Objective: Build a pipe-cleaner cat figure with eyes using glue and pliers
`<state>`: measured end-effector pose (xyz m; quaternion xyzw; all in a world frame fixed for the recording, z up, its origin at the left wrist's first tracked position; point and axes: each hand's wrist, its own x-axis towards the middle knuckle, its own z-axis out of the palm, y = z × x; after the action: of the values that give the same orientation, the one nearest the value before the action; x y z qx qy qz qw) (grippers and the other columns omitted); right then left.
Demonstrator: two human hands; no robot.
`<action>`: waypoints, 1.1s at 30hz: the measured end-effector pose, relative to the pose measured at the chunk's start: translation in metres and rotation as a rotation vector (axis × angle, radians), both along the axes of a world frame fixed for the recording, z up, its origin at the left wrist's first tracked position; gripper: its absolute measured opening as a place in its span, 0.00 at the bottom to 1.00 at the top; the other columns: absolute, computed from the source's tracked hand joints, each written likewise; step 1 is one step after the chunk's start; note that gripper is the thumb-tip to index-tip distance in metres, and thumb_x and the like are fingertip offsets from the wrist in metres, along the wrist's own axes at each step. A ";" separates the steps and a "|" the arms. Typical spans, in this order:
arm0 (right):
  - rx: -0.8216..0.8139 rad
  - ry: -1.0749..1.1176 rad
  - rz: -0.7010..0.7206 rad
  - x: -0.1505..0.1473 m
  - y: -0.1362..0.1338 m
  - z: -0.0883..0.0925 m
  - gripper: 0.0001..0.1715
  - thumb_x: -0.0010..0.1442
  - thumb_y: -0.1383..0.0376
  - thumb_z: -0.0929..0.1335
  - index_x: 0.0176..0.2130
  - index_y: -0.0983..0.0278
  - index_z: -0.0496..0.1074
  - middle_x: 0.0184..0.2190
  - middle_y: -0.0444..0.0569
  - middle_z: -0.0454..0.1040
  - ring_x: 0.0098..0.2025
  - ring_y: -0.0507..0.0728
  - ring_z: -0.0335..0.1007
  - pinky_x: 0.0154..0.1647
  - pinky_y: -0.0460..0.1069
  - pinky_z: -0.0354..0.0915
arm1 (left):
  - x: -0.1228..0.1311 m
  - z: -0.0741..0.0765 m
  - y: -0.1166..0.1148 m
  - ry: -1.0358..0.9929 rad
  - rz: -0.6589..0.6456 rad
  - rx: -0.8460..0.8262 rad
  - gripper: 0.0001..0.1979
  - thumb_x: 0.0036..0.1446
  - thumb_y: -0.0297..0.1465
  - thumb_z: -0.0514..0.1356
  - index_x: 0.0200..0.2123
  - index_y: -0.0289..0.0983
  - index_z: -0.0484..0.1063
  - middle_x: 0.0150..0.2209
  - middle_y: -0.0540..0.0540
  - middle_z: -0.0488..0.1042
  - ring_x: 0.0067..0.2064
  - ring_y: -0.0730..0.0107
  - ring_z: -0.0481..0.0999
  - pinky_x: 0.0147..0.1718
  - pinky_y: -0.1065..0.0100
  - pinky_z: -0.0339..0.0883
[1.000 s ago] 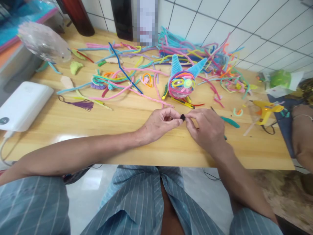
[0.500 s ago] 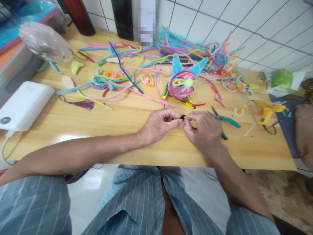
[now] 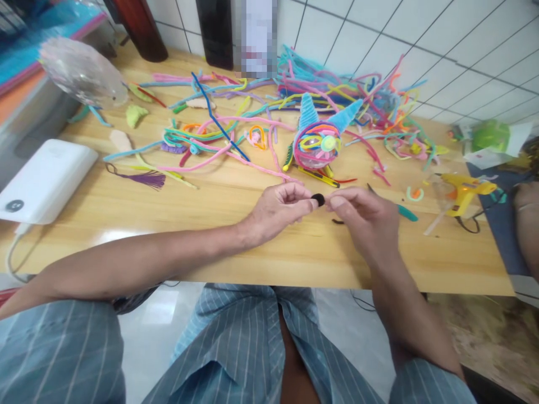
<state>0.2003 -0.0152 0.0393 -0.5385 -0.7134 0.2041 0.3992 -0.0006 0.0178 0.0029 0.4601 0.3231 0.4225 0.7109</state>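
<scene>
Between thumb and fingertips, my left hand (image 3: 280, 209) pinches a small round black fuzzy disc (image 3: 319, 199), which looks like coiled pipe cleaner. My right hand (image 3: 368, 219) is closed in a pinch just right of the disc; whatever its fingertips hold is too small to make out. Under those fingers a short dark piece (image 3: 337, 221) shows on the table. Teal-handled pliers (image 3: 407, 213) lie mostly hidden behind my right hand. Beyond both hands stands a round figure (image 3: 316, 147) with blue pipe-cleaner ears and coiled coloured trim.
A yellow craft knife (image 3: 318, 177) lies before the figure. Pipe cleaners (image 3: 311, 73) heap along the tiled wall. Rightward is a yellow glue gun (image 3: 461, 193); another person's arm (image 3: 528, 224) shows at the edge. A white power bank (image 3: 46, 179) and purple tassel (image 3: 145, 178) are left.
My right hand has drawn slightly right, away from my left. The black disc now shows its round face, and the pliers are more covered by my right hand.
</scene>
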 end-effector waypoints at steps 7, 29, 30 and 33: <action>-0.506 0.294 0.111 0.008 0.023 0.011 0.18 0.56 0.51 0.81 0.34 0.60 0.79 0.25 0.43 0.80 0.27 0.52 0.74 0.29 0.47 0.68 | 0.000 0.004 -0.002 0.041 -0.094 -0.022 0.12 0.52 0.36 0.73 0.34 0.36 0.76 0.27 0.54 0.74 0.26 0.80 0.66 0.26 0.72 0.60; -0.355 0.433 0.111 -0.006 0.013 -0.021 0.15 0.62 0.53 0.79 0.39 0.59 0.79 0.31 0.44 0.83 0.31 0.54 0.81 0.36 0.50 0.79 | 0.000 -0.004 -0.004 0.027 -0.040 -0.075 0.21 0.49 0.45 0.79 0.36 0.35 0.82 0.31 0.51 0.80 0.27 0.79 0.69 0.29 0.71 0.65; -0.358 0.438 0.103 -0.007 0.012 -0.021 0.16 0.62 0.52 0.80 0.39 0.59 0.79 0.31 0.43 0.83 0.31 0.54 0.81 0.36 0.50 0.79 | -0.001 -0.004 -0.005 0.031 -0.042 -0.063 0.21 0.50 0.46 0.79 0.36 0.35 0.82 0.31 0.50 0.81 0.28 0.78 0.70 0.29 0.71 0.65; -0.359 0.478 0.096 -0.009 0.011 -0.024 0.17 0.61 0.51 0.80 0.39 0.59 0.79 0.31 0.42 0.82 0.31 0.53 0.81 0.36 0.50 0.79 | -0.001 -0.004 -0.005 0.038 -0.042 -0.039 0.22 0.51 0.47 0.78 0.36 0.35 0.82 0.31 0.50 0.81 0.29 0.77 0.71 0.30 0.71 0.66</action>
<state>0.1908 -0.0042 0.0155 -0.5029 -0.5763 0.4667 0.4440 -0.0019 0.0132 -0.0009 0.4610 0.3350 0.3923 0.7220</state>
